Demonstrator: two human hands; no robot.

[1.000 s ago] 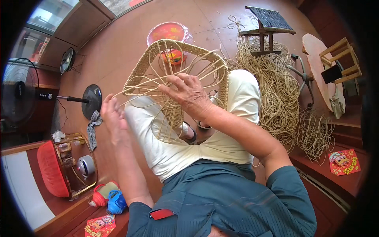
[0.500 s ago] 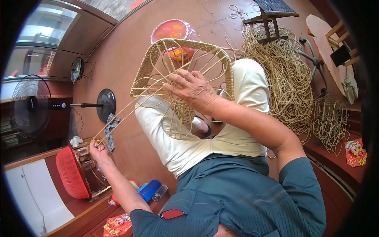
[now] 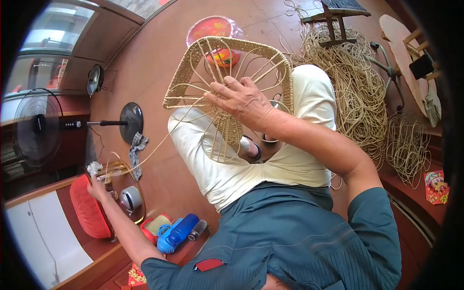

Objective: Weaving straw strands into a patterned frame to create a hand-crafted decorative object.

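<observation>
On my lap lies a half-woven tan cord basket, with a woven border and open loops of cord fanning from a woven centre. My right hand closes over the cords at the middle of this frame, its fingertips partly hidden. One pale cord runs from beside those fingers down to the left. My left hand, closed and small in view, is stretched far out at the left, beside a low tray table. The cord's far end reaches it, and a loose loop arcs up near it.
A big heap of cord lies on the floor at right, under a small stool. A standing fan is at left. A metal pot, blue bottle and red cushioned seat stand lower left. Ahead is a red basin.
My left hand has moved farther out to the left and down, drawing the cord along. The two taut strands have become one sagging strand with a loop. My right hand stays on the basket.
</observation>
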